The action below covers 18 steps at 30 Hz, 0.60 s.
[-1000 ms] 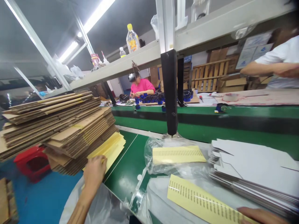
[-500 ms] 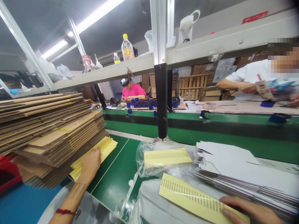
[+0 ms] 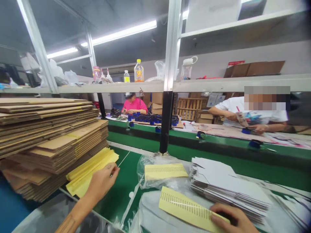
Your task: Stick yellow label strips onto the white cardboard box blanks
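Observation:
My left hand, fingers curled together, is over the green work surface at the right edge of a pile of folded yellow paper. Whether anything is in those fingers cannot be made out. Near the front right, my right hand grips the right end of a yellow label sheet printed with rows of small dark marks. That sheet lies slanted over a clear plastic bag. Just behind it is a second yellow label sheet on crumpled clear plastic.
Tall stacks of flat brown cardboard stand at left. Flat white boxes are piled at right. A black post rises behind the bags. Beyond it runs a green conveyor with blue parts; two co-workers sit across it.
My left hand has moved right off the yellow paper pile, its fingers curling in. My right hand still holds the label sheet. The view has tilted up and shifted right.

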### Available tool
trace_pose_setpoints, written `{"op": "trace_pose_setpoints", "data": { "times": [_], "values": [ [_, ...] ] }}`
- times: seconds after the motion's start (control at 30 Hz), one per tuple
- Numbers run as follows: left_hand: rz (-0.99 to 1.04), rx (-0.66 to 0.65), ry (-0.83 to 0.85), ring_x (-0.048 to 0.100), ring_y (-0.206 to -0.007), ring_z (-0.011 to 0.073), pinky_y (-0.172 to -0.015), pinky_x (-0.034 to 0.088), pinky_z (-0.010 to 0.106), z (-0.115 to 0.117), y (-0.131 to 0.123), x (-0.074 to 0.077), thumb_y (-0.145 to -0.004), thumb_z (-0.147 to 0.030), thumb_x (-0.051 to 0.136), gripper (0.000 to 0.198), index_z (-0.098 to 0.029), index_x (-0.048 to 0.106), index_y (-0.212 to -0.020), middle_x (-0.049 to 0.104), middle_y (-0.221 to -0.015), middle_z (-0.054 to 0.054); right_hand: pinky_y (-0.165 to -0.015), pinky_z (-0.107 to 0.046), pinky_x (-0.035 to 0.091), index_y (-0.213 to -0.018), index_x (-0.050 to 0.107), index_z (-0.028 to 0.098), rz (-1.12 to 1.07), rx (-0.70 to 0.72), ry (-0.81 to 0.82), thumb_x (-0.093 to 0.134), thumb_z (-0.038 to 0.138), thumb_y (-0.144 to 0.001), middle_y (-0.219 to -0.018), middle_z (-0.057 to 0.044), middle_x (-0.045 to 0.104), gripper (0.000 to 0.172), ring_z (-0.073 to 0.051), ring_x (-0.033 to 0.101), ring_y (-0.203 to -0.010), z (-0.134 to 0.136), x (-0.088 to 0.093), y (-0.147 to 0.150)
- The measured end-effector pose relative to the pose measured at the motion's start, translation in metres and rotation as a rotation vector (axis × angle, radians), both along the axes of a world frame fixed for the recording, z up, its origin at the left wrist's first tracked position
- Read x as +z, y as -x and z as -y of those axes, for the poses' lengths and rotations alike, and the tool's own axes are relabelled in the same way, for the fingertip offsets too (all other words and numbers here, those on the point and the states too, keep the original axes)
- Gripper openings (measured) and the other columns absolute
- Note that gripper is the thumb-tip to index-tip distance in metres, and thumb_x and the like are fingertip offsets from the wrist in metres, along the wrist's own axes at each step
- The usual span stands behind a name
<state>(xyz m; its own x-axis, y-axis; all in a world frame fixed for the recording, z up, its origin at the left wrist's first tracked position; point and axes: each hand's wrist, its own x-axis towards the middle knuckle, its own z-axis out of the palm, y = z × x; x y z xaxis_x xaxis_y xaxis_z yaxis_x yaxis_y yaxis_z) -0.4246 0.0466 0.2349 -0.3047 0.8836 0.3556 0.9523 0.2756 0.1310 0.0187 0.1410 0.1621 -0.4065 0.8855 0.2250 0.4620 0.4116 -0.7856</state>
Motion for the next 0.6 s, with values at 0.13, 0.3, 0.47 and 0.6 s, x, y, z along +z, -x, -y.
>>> {"op": "trace_pose_setpoints", "data": {
  "times": [0.13, 0.3, 0.47, 0.6],
  "values": [
    [0.109, -0.473, -0.031, 0.063, -0.072, 0.0145, -0.069, 0.048, 0.024, -0.016, -0.113, 0.001, -0.1, -0.034, 0.036, 0.031, -0.02, 0.063, -0.092, 0.067, -0.08, 0.002, -0.074, -0.032, 0.053, -0.08, 0.077, 0.019, -0.02, 0.128, 0.029, 0.068, 0.05, -0.08, -0.083, -0.007, 0.075, 0.033, -0.025, 0.068, -0.08, -0.001, 0.008, 0.0],
    [0.156, -0.96, 0.057, 0.064, -0.102, 0.0281, -0.094, 0.047, 0.043, -0.041, -0.234, -0.012, -0.089, -0.025, 0.057, 0.019, -0.021, 0.069, -0.104, 0.072, -0.103, 0.007, -0.077, -0.033, 0.051, -0.086, 0.08, 0.017, -0.084, 0.074, 0.081, 0.07, 0.041, -0.077, -0.088, -0.008, 0.077, 0.028, -0.025, 0.068, -0.083, -0.002, 0.01, 0.001],
    [0.28, -0.986, 0.144, 0.068, -0.095, 0.0262, -0.084, 0.051, 0.037, -0.081, -0.24, -0.026, -0.086, -0.016, 0.062, 0.016, -0.018, 0.074, -0.097, 0.075, -0.096, 0.007, -0.077, -0.031, 0.051, -0.086, 0.08, 0.016, -0.089, -0.03, 0.041, 0.068, 0.034, -0.079, -0.083, -0.006, 0.078, 0.023, -0.023, 0.068, -0.08, 0.009, 0.014, 0.002],
    [0.409, -1.018, 0.184, 0.069, -0.084, 0.0148, -0.076, 0.049, 0.023, -0.09, -0.221, -0.029, -0.091, -0.022, 0.062, 0.014, -0.025, 0.075, -0.086, 0.074, -0.084, -0.003, -0.072, -0.026, 0.049, -0.085, 0.08, 0.017, -0.061, -0.015, -0.07, 0.068, 0.032, -0.085, -0.077, -0.004, 0.076, 0.019, -0.018, 0.067, -0.072, 0.013, 0.024, 0.011]
  ]
}}
